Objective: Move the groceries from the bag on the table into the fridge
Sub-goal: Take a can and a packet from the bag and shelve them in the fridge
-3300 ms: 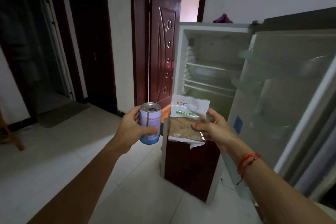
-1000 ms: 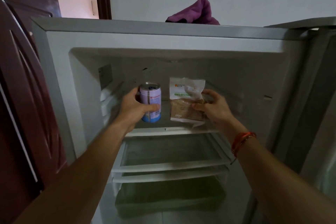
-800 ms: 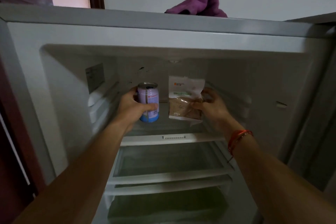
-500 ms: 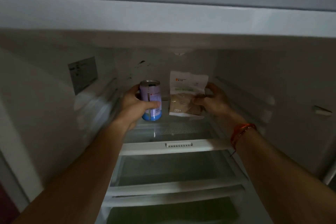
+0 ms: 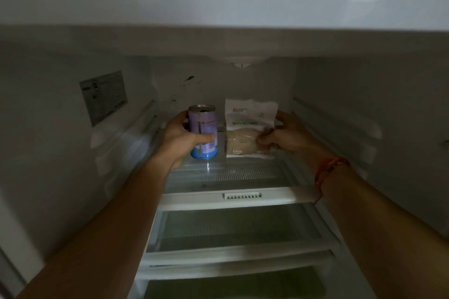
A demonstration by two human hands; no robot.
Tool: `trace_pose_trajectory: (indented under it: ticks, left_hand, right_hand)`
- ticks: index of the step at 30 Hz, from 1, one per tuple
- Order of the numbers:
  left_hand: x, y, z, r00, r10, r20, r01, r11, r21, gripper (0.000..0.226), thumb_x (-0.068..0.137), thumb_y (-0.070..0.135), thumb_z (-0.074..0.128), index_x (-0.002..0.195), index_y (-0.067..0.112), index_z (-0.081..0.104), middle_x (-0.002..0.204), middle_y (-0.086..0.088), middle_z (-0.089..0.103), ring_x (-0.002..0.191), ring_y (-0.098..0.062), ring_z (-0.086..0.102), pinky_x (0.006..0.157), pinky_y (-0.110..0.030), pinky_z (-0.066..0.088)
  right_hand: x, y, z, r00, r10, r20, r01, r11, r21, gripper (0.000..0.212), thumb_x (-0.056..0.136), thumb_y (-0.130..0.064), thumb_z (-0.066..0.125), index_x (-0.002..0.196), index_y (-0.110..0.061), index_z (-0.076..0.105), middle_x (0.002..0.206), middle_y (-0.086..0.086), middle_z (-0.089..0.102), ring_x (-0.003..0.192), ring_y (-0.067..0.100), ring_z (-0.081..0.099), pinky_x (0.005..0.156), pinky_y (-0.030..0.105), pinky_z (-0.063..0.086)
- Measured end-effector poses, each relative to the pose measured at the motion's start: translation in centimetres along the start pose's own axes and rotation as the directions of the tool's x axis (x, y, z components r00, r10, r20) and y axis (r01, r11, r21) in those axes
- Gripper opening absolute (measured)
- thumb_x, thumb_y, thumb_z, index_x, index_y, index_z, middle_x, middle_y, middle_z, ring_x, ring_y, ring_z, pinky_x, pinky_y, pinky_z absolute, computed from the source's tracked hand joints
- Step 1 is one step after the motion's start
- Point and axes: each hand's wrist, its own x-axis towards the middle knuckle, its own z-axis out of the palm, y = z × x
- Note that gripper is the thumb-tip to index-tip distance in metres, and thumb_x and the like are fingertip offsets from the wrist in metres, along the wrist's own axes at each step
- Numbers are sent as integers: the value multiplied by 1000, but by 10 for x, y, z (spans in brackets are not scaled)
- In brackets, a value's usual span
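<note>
Top fridge shelf (image 5: 218,175), dim back corner: we've got the can (image 5: 202,121) wrapped mid-body in our left hand (image 5: 178,139), rigid and likely slick. Beside it, our right hand (image 5: 289,136) pinches the soft, light pouch (image 5: 243,124) by its side edge.

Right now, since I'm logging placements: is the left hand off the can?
No, the left hand grips the can at the top shelf.

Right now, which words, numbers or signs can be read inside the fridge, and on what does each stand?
Can: red logo and barcode, print blurred.
Packet: orange logo and green band, text too small to read.
Wall sticker: unreadable.
Nothing can be quoted.
</note>
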Motion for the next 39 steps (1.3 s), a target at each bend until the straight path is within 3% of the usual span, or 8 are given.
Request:
trace_pose_trajectory:
  ticks: [4, 12, 16, 21, 26, 29, 31, 39]
  left_hand:
    - [0, 2, -1, 1000, 1, 6, -1, 1000, 10, 54, 64, -8, 83, 108, 14, 61, 101, -7, 70, 89, -18, 69, 76, -33, 57]
    - [-2, 3, -1, 1000, 10, 7, -11, 999, 33, 52, 65, -8, 83, 104, 16, 60, 98, -4, 69, 86, -15, 68, 74, -31, 57]
    - [-5, 4, -3, 1000, 6, 3, -6, 1000, 26, 59, 64, -6, 85, 112, 16, 58, 102, -4, 68, 91, -16, 67, 76, -31, 57]
    - [-10, 5, -6, 1000, 27, 10, -27, 999, 45, 55, 66, -4, 84, 103, 26, 56, 98, 4, 67, 91, -10, 66, 73, -24, 54]
    - [-19, 7, -9, 999, 42, 14, -43, 996, 80, 55, 71, 0, 83, 113, 22, 55, 105, 1, 68, 100, -14, 66, 77, -24, 54]
    - [-28, 8, -13, 999, 44, 1, -43, 989, 138, 66, 67, 11, 87, 123, 18, 53, 116, -3, 66, 108, -19, 64, 93, -39, 54]
    - [-38, 12, -16, 999, 43, -17, -39, 980, 194, 83, 62, 26, 90, 133, 18, 48, 126, -3, 62, 116, -20, 59, 100, -46, 49]
    - [-92, 32, -23, 990, 128, -61, -101, 938, 331, 88, 76, 33, 84, 148, 17, 36, 150, -6, 43, 136, -22, 41, 109, -35, 36]
  right_hand:
    - [2, 3, -1, 1000, 8, -9, -8, 1000, 11, 61, 73, 25, 68, 124, -8, 62, 85, 1, 68, 68, 8, 67, 56, 21, 58]
    - [-2, -5, 3, 999, 32, -31, -30, 998, 48, 62, 73, 28, 66, 122, -9, 60, 83, 3, 67, 53, 0, 66, 46, 16, 49]
    - [-10, -12, 3, 1000, 9, 5, -9, 1000, 23, 49, 74, 28, 65, 99, -14, 62, 73, 2, 65, 45, -4, 61, 41, 12, 44]
    - [-14, -11, 2, 1000, -8, 3, 8, 999, 47, 49, 75, 29, 64, 93, -15, 57, 50, -7, 66, 43, 1, 63, 39, 11, 42]
    - [-23, -9, 2, 999, -50, -20, 50, 999, 8, 43, 75, 23, 70, 116, 10, 62, 96, 22, 72, 65, 13, 73, 58, 25, 60]
    - [-28, -5, 1, 996, -22, -82, 15, 996, -83, 72, 71, -1, 87, 135, -1, 54, 112, 15, 73, 95, 17, 70, 90, 37, 59]
    - [-41, -8, 2, 995, 32, -93, -42, 994, -100, 95, 74, -15, 88, 153, -16, 35, 126, -1, 61, 110, 17, 60, 97, 34, 51]
    - [-89, -17, 4, 988, -14, -156, -20, 978, -208, 95, 84, -38, 81, 159, -22, 25, 159, 3, 38, 145, 25, 38, 116, 41, 37]
